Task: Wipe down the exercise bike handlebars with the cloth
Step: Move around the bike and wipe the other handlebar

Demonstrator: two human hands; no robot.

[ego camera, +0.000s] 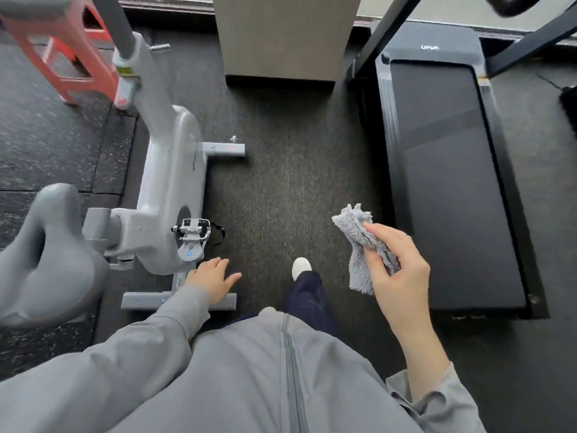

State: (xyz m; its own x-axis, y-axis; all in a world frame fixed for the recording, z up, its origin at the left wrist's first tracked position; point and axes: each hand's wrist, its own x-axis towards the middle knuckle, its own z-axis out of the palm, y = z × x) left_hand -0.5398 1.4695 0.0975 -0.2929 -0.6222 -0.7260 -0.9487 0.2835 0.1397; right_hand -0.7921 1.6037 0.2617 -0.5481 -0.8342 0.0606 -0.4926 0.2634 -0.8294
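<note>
A white exercise bike [165,182] stands at the left, seen from above, with its grey saddle [46,260] at the lower left and a pedal [192,232] on the near side. Its grey stem [115,26] rises out of the top left corner; only a blurred grey handlebar end [28,4] shows there. My right hand [396,264] holds a fluffy grey cloth [362,248] over the floor, well right of the bike. My left hand [212,276] hangs open with fingers spread, just below the pedal and above the rear floor bar [137,300].
A black walking pad [449,182] lies on the floor at the right, under black desk legs [384,32]. A wooden panel [284,35] stands at the top centre and a red stool [71,57] at the top left. Dark carpet [281,182] separates bike and pad.
</note>
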